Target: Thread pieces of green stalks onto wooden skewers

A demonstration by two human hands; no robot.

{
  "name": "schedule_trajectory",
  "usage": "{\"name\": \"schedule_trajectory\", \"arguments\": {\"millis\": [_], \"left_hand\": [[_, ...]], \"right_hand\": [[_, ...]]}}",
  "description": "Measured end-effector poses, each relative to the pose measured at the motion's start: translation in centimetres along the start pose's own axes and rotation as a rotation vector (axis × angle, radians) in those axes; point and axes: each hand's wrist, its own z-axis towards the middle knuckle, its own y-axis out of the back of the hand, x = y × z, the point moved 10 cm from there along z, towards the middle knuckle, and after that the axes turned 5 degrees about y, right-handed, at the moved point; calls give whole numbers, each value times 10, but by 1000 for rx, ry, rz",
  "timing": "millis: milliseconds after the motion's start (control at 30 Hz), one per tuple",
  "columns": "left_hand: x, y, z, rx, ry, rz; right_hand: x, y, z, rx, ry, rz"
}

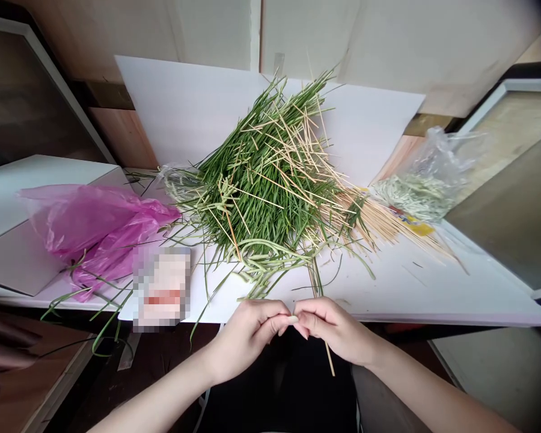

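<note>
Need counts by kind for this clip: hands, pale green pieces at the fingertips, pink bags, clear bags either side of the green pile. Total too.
Hands: 2, left hand and right hand
Pale green piece: 1
Pink bag: 1
Clear bags: 2, right clear bag and left clear bag
Total: 6

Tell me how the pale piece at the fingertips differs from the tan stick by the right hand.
Extent: the pale piece shows only a short bit; the tan stick shows a longer, thinner length.
Colour: the pale piece is whitish green; the tan stick is light brown.
Pose: the pale piece lies roughly sideways between the hands; the tan stick slants downward below the right hand.
</note>
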Motion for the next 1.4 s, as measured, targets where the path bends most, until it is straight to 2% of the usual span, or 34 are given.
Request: {"name": "schedule_trajectory", "arguments": {"millis": [133,233,400,500,600,700,833,933,1033,1133,1400], "left_hand": [[22,-26,-7,59,281,-660],[25,-41,-13,74,381,-923],[26,-49,-21,66,474,-1026],[23,-51,-26,99,502,-1060],[18,-51,-30,162,493,-1081],[17,-48,-35,189,488,-1102],[16,-45,-39,186,497,-1108],[11,-48,-42,207,508,-1112],[4,-56,-46,283,522,-1118],[-1,-63,-50,351,536,-1112],[0,-64,-50,334,545,-1035]], "right_hand": [[16,2,-10,-90,71,-130],[35,2,-17,-139,184,-307],[67,-5,-29,-205,467,-708],[79,-10,-34,-208,585,-894],[89,-7,-39,-211,665,-1019],[92,2,-42,-223,668,-1090],[90,7,-47,-227,646,-1048],[87,5,-48,-230,592,-874],[87,3,-47,-254,520,-682],[89,-3,-45,-238,471,-581],[88,-9,-41,-221,447,-549]]}}
